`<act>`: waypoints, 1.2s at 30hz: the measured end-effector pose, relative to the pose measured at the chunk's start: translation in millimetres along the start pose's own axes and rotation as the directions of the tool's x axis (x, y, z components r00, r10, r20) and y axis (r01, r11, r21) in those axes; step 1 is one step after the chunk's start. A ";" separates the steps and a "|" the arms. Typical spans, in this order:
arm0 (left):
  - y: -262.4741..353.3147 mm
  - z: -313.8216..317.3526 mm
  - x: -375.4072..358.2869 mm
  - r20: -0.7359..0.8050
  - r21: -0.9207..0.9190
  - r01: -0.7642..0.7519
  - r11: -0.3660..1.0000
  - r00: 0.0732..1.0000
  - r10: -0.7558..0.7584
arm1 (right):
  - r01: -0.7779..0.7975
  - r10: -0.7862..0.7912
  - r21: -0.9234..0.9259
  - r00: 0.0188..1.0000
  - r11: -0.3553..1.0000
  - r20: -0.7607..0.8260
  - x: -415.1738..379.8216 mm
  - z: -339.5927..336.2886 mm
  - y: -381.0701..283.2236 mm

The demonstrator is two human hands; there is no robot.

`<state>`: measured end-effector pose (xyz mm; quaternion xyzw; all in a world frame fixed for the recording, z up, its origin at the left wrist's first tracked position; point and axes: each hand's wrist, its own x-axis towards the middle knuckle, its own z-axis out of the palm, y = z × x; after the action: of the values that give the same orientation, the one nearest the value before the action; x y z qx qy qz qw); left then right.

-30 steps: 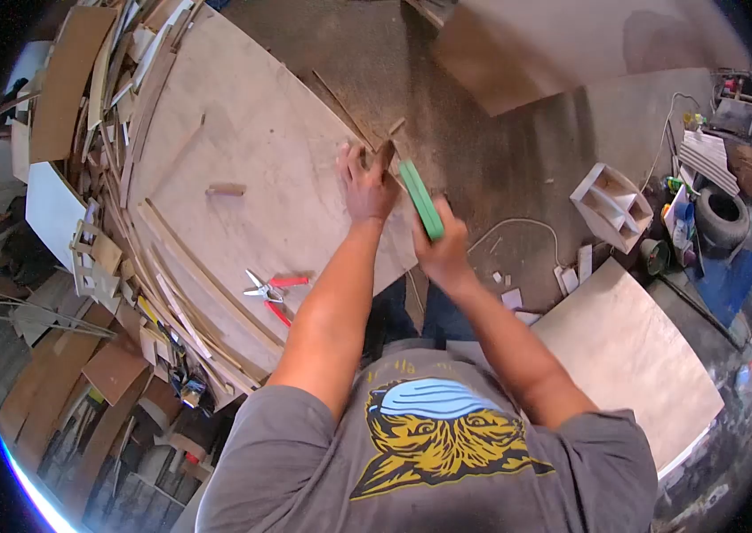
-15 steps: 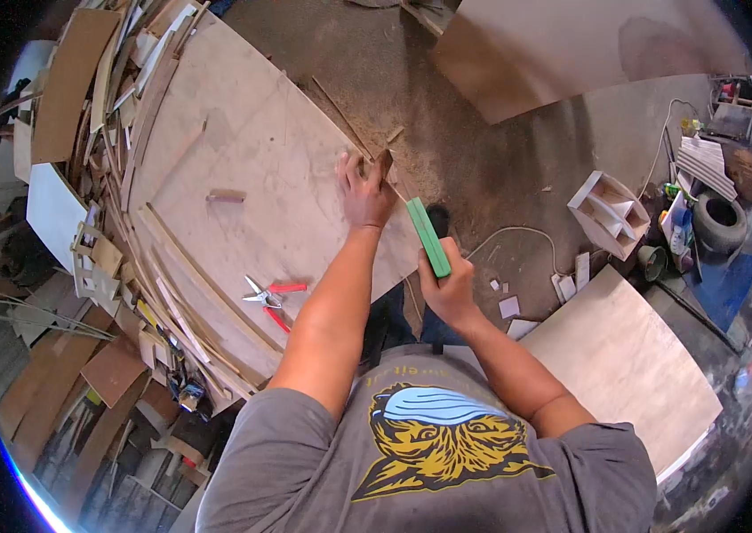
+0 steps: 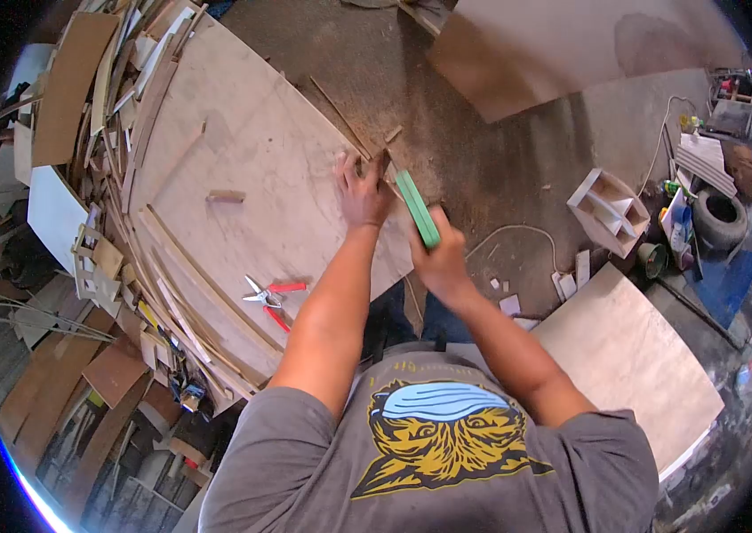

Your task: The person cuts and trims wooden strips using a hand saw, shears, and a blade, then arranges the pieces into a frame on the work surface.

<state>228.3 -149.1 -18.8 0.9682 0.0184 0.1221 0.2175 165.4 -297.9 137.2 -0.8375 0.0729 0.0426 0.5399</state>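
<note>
Green block clenched in our right hand meets the small wood piece our left hand pins steady at the counter edge.

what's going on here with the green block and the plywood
A person leans over a large plywood sheet. The left hand pins a small piece of wood at the sheet's edge, while the right hand grips a green block and holds its far end against that piece. Red-handled snips lie on the sheet nearer the person, and wood offcuts are piled along its left side.
</note>
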 end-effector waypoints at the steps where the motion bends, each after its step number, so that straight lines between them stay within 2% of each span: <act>1: -0.1 1.0 4.3 0.013 0.017 0.005 1.000 1.000 -0.005 | 0.059 -0.058 0.027 0.998 0.998 -0.036 -9.3 -6.4 -3.6; 2: -0.1 1.5 5.5 -0.001 0.013 0.004 1.000 1.000 -0.004 | 0.125 -0.120 0.046 0.989 0.991 -0.089 -17.1 -5.2 -1.0; 6: 4.3 -0.2 1.6 -0.018 -0.007 0.012 1.000 1.000 -0.012 | -0.014 0.014 -0.041 1.000 0.999 -0.019 30.6 19.6 6.2; 9: 1.5 0.0 2.2 -0.006 -0.004 0.010 1.000 1.000 -0.010 | 0.031 -0.030 0.018 0.999 0.999 -0.038 -1.5 -1.5 1.4; 10: 0.3 -0.5 3.4 0.001 0.001 0.008 1.000 1.000 -0.008 | 0.109 -0.103 0.069 0.990 0.992 -0.091 -13.7 -11.7 -13.2; 12: -1.3 4.3 10.6 -0.018 -0.030 0.002 1.000 1.000 -0.003 | 0.093 -0.091 0.030 0.994 0.995 -0.054 -1.4 -7.3 -4.7; 13: -0.4 3.2 1.7 -0.008 -0.046 0.003 0.999 1.000 -0.003 | 0.066 -0.065 0.010 0.997 0.998 -0.032 -0.1 -3.5 3.1; 14: 1.2 0.1 -8.0 0.020 -0.041 0.013 0.999 1.000 -0.012 | -0.091 0.093 -0.067 0.995 0.994 0.036 20.1 9.9 16.4; 17: -3.1 1.2 11.2 0.025 -0.028 0.001 1.000 1.000 -0.001 | -0.122 0.121 -0.090 0.993 0.988 -0.012 0.5 7.0 36.7; 18: -3.0 5.5 12.3 0.017 -0.030 0.004 1.000 1.000 -0.004 | -0.118 0.118 -0.014 0.993 0.993 -0.030 -17.0 -8.3 23.6; 20: -3.1 -0.4 2.4 0.074 -0.041 0.013 0.999 0.997 -0.010 | -0.110 0.109 -0.037 0.994 0.993 -0.011 -39.4 -34.1 20.7; 22: -7.7 6.1 1.3 0.078 -0.046 0.027 0.999 0.997 -0.024 | -0.023 0.021 -0.055 0.999 0.998 -0.033 -36.6 -44.1 25.2; 26: 2.7 -6.1 2.0 0.035 -0.098 0.041 0.994 0.999 -0.038 | 0.014 -0.016 -0.096 1.000 0.995 -0.016 -25.2 -48.0 29.6; 29: 7.7 -12.7 -0.1 0.158 -0.020 0.158 0.987 0.975 -0.153 | 0.117 -0.119 -0.110 0.993 0.987 -0.014 -25.2 -49.0 33.3; 32: 6.0 -16.5 -0.4 0.038 0.070 0.104 0.992 0.994 -0.107 | 0.245 -0.242 -0.134 0.969 0.960 0.036 -28.7 -49.4 30.8; 34: 0.2 -26.9 2.9 0.041 -0.136 0.229 0.964 0.973 -0.225 | 0.356 -0.347 -0.150 0.934 0.922 0.086 -27.8 -49.3 24.5; 36: -16.7 -41.2 3.2 0.082 -0.321 0.335 0.886 0.942 -0.327 | 0.458 -0.414 -0.198 0.882 0.867 0.225 -23.4 -54.4 13.7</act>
<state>221.6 -116.6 10.9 0.9021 0.1596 0.0720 0.3943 139.6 -351.2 150.9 -0.8852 -0.1723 0.0013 0.4321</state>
